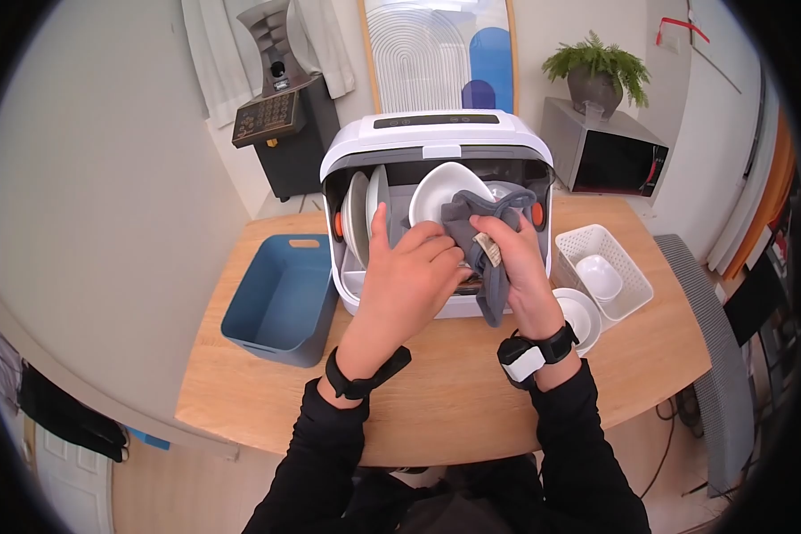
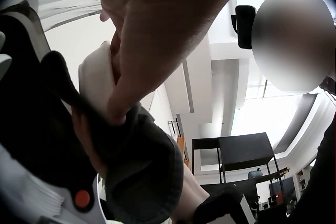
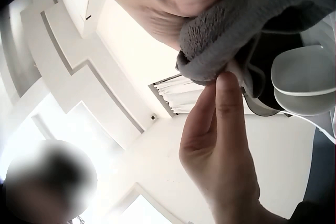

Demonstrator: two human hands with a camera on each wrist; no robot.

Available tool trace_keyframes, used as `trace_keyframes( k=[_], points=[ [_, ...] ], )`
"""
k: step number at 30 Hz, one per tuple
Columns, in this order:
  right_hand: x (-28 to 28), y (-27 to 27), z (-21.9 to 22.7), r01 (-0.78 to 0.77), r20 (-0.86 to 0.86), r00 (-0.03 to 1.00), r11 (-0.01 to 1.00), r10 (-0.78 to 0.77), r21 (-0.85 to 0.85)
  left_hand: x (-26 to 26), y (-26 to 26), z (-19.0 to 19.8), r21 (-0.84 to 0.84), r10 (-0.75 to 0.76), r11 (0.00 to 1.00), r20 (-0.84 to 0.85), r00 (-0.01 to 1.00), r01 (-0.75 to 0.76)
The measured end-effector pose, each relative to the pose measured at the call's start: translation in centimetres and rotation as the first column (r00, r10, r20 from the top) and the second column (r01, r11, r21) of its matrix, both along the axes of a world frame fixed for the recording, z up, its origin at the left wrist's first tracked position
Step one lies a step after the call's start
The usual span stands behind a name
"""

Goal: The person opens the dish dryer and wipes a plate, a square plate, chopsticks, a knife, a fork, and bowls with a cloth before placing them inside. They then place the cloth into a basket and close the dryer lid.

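In the head view a white square bowl (image 1: 438,189) stands tilted in front of the appliance's opening. My left hand (image 1: 409,276) is at its lower edge, fingers curled and one finger raised. Up close in the left wrist view, the left thumb and fingers grip a white dish edge (image 2: 95,79). A dark grey cloth (image 1: 494,289) with a pale tag is bunched in my right hand (image 1: 529,271), its thumb pressing on top. In the right wrist view the cloth (image 3: 226,40) loops from the right palm, overlapping the left fingertips. The cloth hides part of the bowl.
Plates (image 1: 357,218) stand upright inside the white countertop dishwasher (image 1: 436,133). A blue bin (image 1: 280,303) sits to its left. On the right are a white basket (image 1: 627,285) holding a small white bowl and a stack of white dishes (image 1: 578,316). A microwave (image 1: 605,147) stands behind.
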State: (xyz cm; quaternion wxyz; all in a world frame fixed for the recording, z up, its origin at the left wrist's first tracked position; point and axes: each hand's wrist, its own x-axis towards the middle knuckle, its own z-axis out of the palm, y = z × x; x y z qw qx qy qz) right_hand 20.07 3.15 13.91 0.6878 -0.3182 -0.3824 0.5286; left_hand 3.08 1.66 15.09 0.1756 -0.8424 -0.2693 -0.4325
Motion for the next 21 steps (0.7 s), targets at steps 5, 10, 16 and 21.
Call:
trace_keyframes(
  k=[5, 10, 16, 21],
  points=[
    [0.0, -0.3, 0.5, 0.248, 0.172, 0.945, 0.954, -0.277, 0.169, -0.7, 0.1, 1.1, -0.023, -0.116, 0.991, 0.321, 0.940, 0.130],
    [-0.2, -0.6, 0.8, 0.153, 0.239, 0.951, 0.972, -0.194, 0.180, -0.8, 1.1, 0.8, -0.140, 0.038, 0.989, 0.506, 0.861, 0.038],
    [-0.5, -0.9, 0.9, 0.060, 0.323, 0.938, 0.976, -0.128, 0.210, -0.9, 0.3, 1.2, -0.408, -0.059, 0.847, 0.565, 0.823, 0.341],
    [-1.3, -1.1, 0.4, 0.368, 0.433, 0.598, 0.710, -0.675, 0.600, -0.4, -0.1, 1.0, -0.441, 0.039, 0.861, 0.551, 0.834, 0.251]
  ],
)
